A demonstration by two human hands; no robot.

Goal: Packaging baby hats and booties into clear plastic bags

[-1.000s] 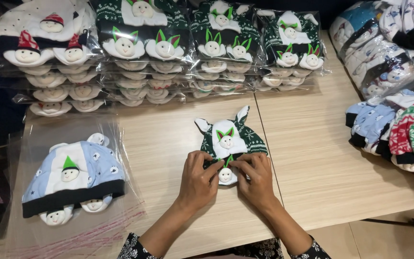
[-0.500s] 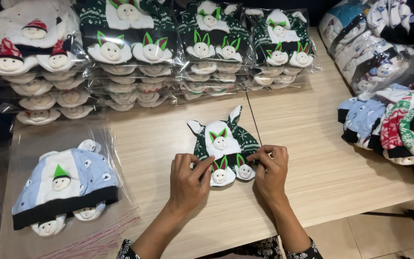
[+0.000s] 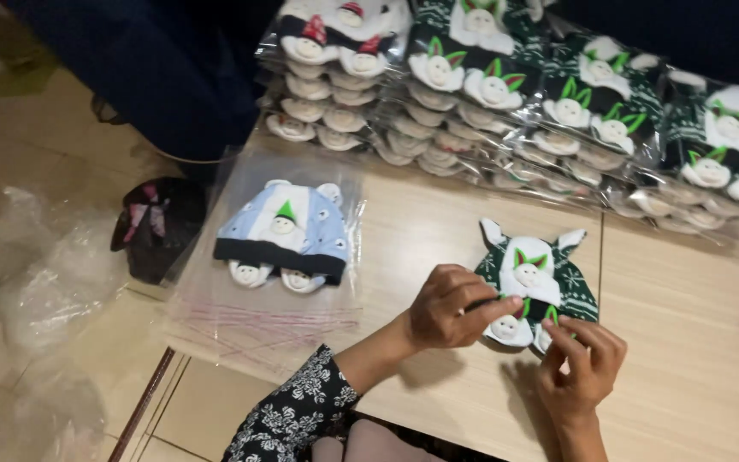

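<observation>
Left hand (image 3: 451, 306) and right hand (image 3: 582, 364) both pinching lower edge of green hat (image 3: 536, 282), flat on counter (image 3: 438, 222).

A small dark green knitted hat (image 3: 534, 282) with a white front panel, two white ears on top and little white snowman faces with green tufts lies flat on the wooden desk (image 3: 686, 359), lower edge pinched

blue hat in clear bag (image 3: 282, 235) | stacked bagged hats (image 3: 506, 94) | wooden table (image 3: 686, 342)
</observation>
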